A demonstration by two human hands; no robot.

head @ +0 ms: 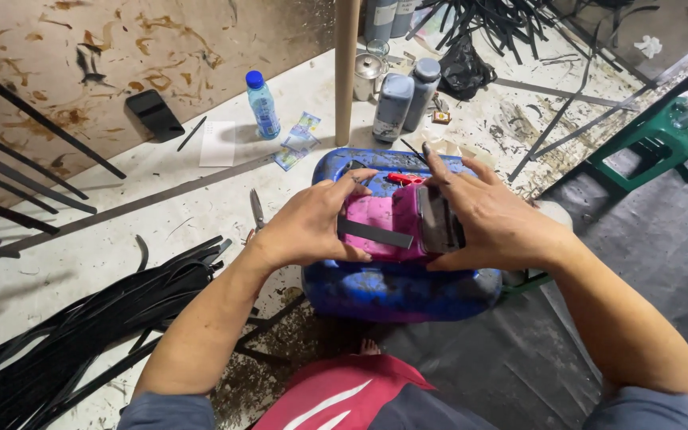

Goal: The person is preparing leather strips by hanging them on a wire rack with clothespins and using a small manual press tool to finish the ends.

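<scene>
Pink block [388,216], black strips across

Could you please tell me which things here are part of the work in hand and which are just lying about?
In hand: left hand, right hand, pink piece, black strip, blue container.
Lying about: water bottle, phone, grey bottles, green stool.

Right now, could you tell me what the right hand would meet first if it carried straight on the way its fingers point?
The right hand points up-left across the pink piece; beyond its fingertips probably comes the red tool on the blue jerrycan, though depth is unclear.
</scene>
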